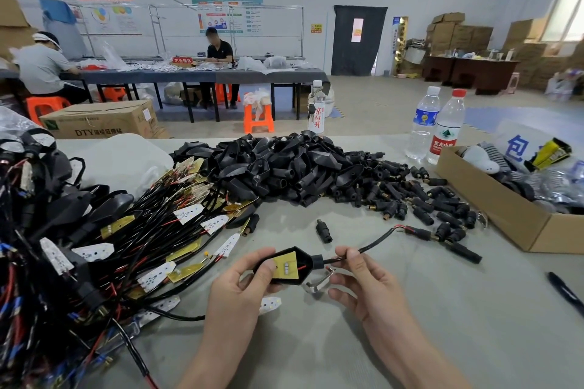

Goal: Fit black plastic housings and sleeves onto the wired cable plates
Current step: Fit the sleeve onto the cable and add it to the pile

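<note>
Plate (286, 267) sat in the black housing (305, 259), over the tabletop's (410, 309) near edge!
My left grip (240, 287) clasped the black housing; my right grip (363, 281) pinched the cable (376, 241). I judged a straight, gentle pull would seat it.

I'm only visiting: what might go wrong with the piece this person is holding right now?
1. The right hand pinches the cable close to the housing that the left hand grips; a hard tug might strain the red wire on the yellow plate.
2. The cable's far end lies beside loose sleeves and could drag them.
</note>
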Tool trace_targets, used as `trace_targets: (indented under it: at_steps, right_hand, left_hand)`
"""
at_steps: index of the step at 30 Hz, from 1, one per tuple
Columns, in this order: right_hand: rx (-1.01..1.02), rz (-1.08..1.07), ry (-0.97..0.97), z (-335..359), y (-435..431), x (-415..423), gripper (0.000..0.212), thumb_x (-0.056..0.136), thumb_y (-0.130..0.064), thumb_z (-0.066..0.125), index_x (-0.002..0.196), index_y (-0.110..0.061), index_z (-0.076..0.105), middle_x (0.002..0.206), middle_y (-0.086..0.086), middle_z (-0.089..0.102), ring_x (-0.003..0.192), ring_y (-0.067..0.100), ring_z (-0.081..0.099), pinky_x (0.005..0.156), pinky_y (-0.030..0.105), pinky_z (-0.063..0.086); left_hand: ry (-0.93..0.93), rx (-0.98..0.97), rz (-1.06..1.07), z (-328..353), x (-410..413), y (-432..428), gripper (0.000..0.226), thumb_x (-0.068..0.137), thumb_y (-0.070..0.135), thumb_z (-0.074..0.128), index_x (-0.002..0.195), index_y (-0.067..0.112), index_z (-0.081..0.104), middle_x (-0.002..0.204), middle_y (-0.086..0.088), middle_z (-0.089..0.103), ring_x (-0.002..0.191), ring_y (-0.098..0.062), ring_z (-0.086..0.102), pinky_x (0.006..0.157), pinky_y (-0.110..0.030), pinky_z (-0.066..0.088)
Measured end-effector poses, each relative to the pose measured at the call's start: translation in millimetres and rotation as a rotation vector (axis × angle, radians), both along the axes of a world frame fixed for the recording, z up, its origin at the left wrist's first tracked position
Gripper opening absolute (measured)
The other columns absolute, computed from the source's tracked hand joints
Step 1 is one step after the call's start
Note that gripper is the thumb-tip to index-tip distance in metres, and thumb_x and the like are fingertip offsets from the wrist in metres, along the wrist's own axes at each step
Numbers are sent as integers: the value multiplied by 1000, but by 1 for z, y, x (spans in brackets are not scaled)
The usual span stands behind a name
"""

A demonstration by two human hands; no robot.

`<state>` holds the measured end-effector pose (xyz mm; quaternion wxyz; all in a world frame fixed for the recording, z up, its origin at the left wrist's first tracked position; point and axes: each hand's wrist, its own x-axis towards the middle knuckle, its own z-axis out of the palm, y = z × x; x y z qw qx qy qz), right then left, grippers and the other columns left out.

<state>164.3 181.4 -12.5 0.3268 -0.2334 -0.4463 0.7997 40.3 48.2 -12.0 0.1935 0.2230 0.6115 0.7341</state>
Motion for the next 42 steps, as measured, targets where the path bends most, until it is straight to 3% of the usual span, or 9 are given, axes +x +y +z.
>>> trace_targets:
  at_steps: [10, 17, 19, 21, 25, 28, 31, 36, 42]
  right_hand:
    - [59, 3, 13, -1, -4, -4, 30, 77, -35, 70, 100, -17, 79, 88, 7, 72, 68, 17, 67, 57, 25, 56]
    - [-196, -179, 113, 3, 25, 10, 20, 94, -23, 60, 92, -13, 77, 81, 3, 72, 61, 14, 68, 52, 25, 57]
    - [-154, -157, 85, 1, 24, 10, 19, 94, -20, 61, 98, -9, 75, 82, 5, 73, 64, 14, 69, 54, 24, 57]
    - [-40, -108, 30, -1, 17, 9, 21, 89, -22, 64, 102, -9, 74, 84, 7, 75, 68, 15, 70, 57, 24, 57]
    - [223, 19, -76, 0, 4, 5, 15, 94, -14, 62, 104, -12, 73, 87, 9, 77, 74, 15, 70, 62, 25, 57]
    - [285, 100, -77, 1, -5, 2, 16, 93, -7, 63, 104, -14, 73, 83, 7, 76, 73, 13, 71, 63, 24, 56]
    - [372, 207, -120, -1, -12, 0, 21, 93, -8, 65, 95, -23, 78, 81, 3, 76, 71, 9, 69, 65, 20, 52]
    - [505, 206, -203, -6, -11, -1, 19, 95, -20, 65, 98, -33, 79, 77, -6, 73, 71, 5, 63, 66, 18, 48]
    - [852, 4, -455, -12, 0, 3, 15, 97, -29, 62, 95, -39, 74, 85, -28, 70, 80, -6, 64, 67, 6, 40]
  left_hand:
    - [31, -15, 52, -2, -16, -6, 18, 93, 12, 65, 100, 24, 77, 91, 1, 77, 73, -21, 75, 60, -17, 55]
    - [178, -148, 271, -12, -63, -32, 29, 99, 16, 57, 92, 34, 77, 87, -3, 75, 62, -15, 66, 66, -29, 54]
    - [352, -309, 399, -15, -65, -37, 24, 100, 22, 52, 100, 34, 73, 98, -4, 70, 75, -14, 63, 65, -26, 47]
    - [646, -510, 531, -14, -55, -36, 22, 101, 22, 50, 116, 23, 67, 112, -4, 56, 95, -16, 50, 80, -31, 41]
    - [1057, -409, 375, -8, -7, -11, 29, 97, 24, 49, 111, 11, 70, 109, -4, 65, 103, -25, 57, 92, -40, 43]
    - [953, -380, 69, -11, 16, 3, 29, 96, 35, 50, 113, 21, 69, 106, 9, 68, 101, -17, 63, 90, -38, 48]
    - [757, -411, -163, -18, 16, 5, 23, 97, 26, 60, 116, 38, 63, 96, 17, 70, 97, -12, 67, 87, -40, 53]
    - [756, -363, -113, -18, 12, 3, 23, 97, 29, 56, 106, 50, 52, 63, 14, 60, 65, -4, 57, 67, -22, 46]
    - [522, -250, -33, -22, 6, 6, 14, 98, 16, 58, 92, 28, 59, 68, 1, 67, 59, -12, 61, 60, -19, 47]
